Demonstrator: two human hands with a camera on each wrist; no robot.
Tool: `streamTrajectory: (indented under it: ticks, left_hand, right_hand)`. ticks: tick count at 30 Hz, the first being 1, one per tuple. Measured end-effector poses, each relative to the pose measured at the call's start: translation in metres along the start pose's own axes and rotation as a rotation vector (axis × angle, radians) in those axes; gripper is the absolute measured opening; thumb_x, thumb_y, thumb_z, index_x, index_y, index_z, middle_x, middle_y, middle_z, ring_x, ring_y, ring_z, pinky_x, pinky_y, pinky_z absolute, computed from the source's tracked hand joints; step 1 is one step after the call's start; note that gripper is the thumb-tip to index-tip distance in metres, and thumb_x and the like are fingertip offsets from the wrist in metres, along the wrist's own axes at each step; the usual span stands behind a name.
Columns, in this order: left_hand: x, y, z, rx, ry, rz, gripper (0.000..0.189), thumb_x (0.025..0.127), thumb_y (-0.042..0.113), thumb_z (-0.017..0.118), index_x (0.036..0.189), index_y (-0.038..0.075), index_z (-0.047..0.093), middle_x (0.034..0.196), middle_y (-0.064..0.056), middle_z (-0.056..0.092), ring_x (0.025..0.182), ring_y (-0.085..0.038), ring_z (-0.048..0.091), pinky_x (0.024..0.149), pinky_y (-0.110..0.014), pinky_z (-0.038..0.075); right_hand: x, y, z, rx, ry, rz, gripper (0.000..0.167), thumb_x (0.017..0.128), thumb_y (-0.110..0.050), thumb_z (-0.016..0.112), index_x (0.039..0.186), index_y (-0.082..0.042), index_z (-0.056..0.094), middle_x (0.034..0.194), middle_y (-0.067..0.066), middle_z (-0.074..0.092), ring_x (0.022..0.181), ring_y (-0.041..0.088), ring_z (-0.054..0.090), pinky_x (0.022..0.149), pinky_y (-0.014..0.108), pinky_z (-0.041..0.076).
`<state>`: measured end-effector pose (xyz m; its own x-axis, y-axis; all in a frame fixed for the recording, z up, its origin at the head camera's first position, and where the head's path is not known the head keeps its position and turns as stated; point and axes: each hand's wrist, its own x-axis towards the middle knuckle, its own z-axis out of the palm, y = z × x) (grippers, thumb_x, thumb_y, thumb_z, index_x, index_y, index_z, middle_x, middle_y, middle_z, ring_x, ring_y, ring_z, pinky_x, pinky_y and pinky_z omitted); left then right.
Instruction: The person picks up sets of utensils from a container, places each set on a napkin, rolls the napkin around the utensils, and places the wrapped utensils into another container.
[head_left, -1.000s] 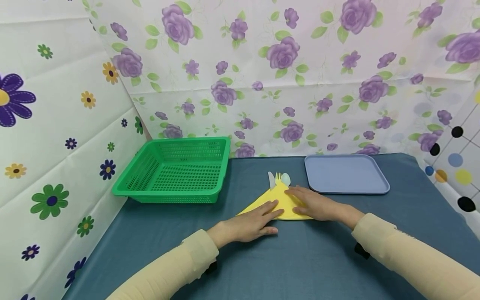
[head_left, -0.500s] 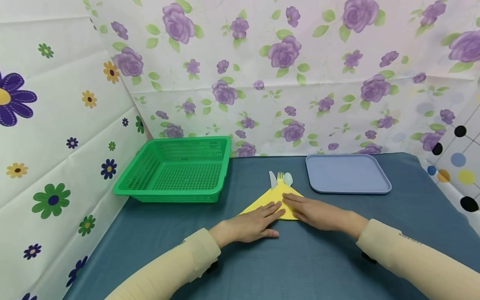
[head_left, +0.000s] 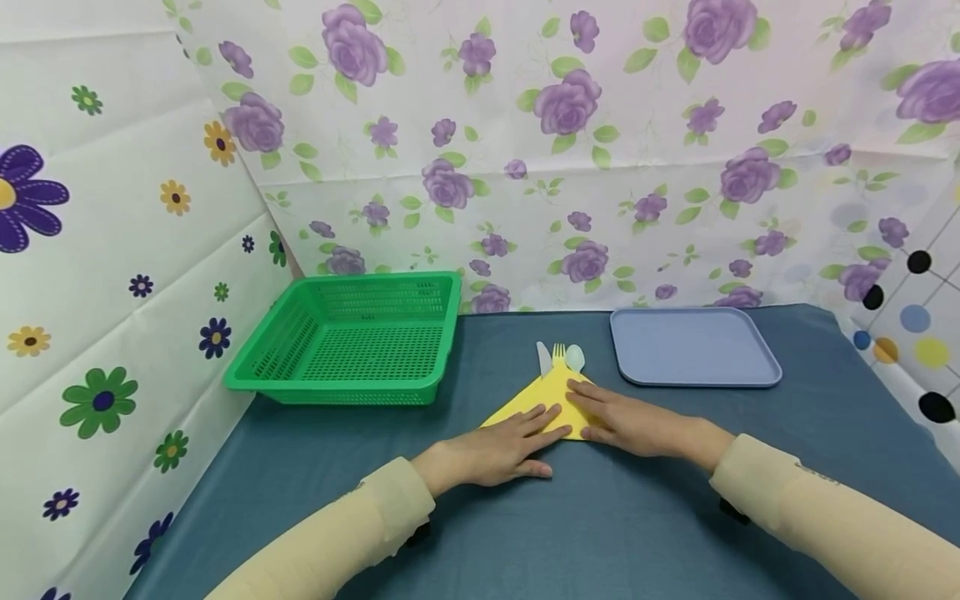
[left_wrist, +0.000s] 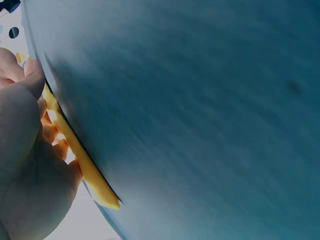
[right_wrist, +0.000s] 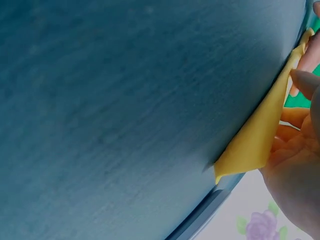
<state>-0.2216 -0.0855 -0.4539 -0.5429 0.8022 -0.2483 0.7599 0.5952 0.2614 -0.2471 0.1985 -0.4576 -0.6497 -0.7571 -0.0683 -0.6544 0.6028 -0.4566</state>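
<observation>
A yellow napkin (head_left: 546, 392), folded to a triangle, lies on the blue cloth. The tips of a white knife (head_left: 543, 357), a yellow fork (head_left: 558, 353) and a pale green spoon (head_left: 574, 357) stick out past its top point; their lower parts are hidden under the fabric. My left hand (head_left: 495, 451) rests flat on its lower left side, fingers spread. From the right, my right hand (head_left: 637, 422) lays straight fingers on the other side, near the left fingertips. The right wrist view shows the napkin's right part (right_wrist: 247, 145) sloping up off the cloth beside the palm.
A green basket (head_left: 336, 397) stands behind and left of the napkin. At the back right lies a blue-grey tray (head_left: 693, 346). Flowered sheets (head_left: 487, 200) hang behind and at the left, along the table's edges.
My right hand has slid left over the napkin, toward the left hand, covering its right corner in the head view. My left hand has stayed nearly in place.
</observation>
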Motion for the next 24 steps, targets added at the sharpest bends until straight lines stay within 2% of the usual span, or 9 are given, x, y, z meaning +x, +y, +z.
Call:
streamTrajectory:
  ticks: [4, 8, 11, 16, 20, 24]
  left_hand:
    - [-0.004, -0.003, -0.002, -0.018, -0.014, 0.014, 0.067, 0.11, 0.055, 0.035, 0.168, 0.033, 0.013, 0.175, 0.005, -0.002, 0.161, -0.018, 0.001, 0.128, -0.043, 0.019]
    - [-0.007, -0.006, -0.003, -0.019, -0.014, 0.034, 0.065, 0.11, 0.054, 0.035, 0.168, 0.032, 0.015, 0.176, 0.005, -0.001, 0.16, -0.016, 0.002, 0.129, -0.04, 0.015]
    - [-0.008, -0.008, -0.003, -0.022, 0.0, 0.051, 0.064, 0.111, 0.053, 0.034, 0.168, 0.031, 0.016, 0.176, 0.004, 0.002, 0.16, -0.016, 0.005, 0.129, -0.037, 0.014]
    - [-0.008, -0.011, -0.003, -0.106, 0.027, 0.039, 0.059, 0.112, 0.051, 0.033, 0.167, 0.032, 0.022, 0.175, 0.007, 0.009, 0.16, -0.014, 0.009, 0.128, -0.04, 0.019]
    - [-0.004, -0.012, -0.006, -0.145, 0.092, 0.004, 0.051, 0.115, 0.043, 0.035, 0.162, 0.026, 0.041, 0.172, 0.005, 0.024, 0.157, -0.013, 0.022, 0.126, -0.04, 0.027]
    - [0.007, -0.011, -0.009, -0.069, 0.206, -0.027, 0.039, 0.115, 0.035, 0.041, 0.145, 0.022, 0.061, 0.159, 0.002, 0.048, 0.146, -0.014, 0.045, 0.118, -0.037, 0.041]
  right_hand:
    - [-0.001, 0.001, 0.0, 0.004, -0.006, 0.002, 0.07, 0.11, -0.038, 0.055, 0.164, -0.004, 0.028, 0.173, 0.015, 0.017, 0.157, 0.036, 0.02, 0.121, 0.059, 0.03]
    - [-0.002, 0.001, 0.001, 0.019, 0.013, -0.003, 0.065, 0.112, -0.035, 0.051, 0.164, -0.004, 0.028, 0.172, 0.015, 0.018, 0.157, 0.038, 0.02, 0.121, 0.061, 0.028]
    - [-0.001, -0.002, 0.002, 0.003, 0.063, -0.019, 0.061, 0.113, -0.032, 0.049, 0.162, -0.002, 0.033, 0.17, 0.019, 0.024, 0.155, 0.042, 0.024, 0.12, 0.062, 0.029]
    - [0.002, -0.008, 0.006, -0.09, 0.153, -0.061, 0.059, 0.11, -0.028, 0.057, 0.156, 0.005, 0.041, 0.163, 0.025, 0.036, 0.149, 0.047, 0.035, 0.116, 0.063, 0.035]
    - [0.004, -0.008, 0.007, -0.122, 0.167, -0.063, 0.059, 0.108, -0.026, 0.06, 0.156, 0.005, 0.042, 0.161, 0.025, 0.039, 0.148, 0.045, 0.038, 0.116, 0.062, 0.036]
    - [0.004, -0.007, 0.008, -0.128, 0.166, -0.06, 0.06, 0.108, -0.025, 0.062, 0.156, 0.005, 0.042, 0.162, 0.024, 0.038, 0.148, 0.044, 0.037, 0.116, 0.06, 0.037]
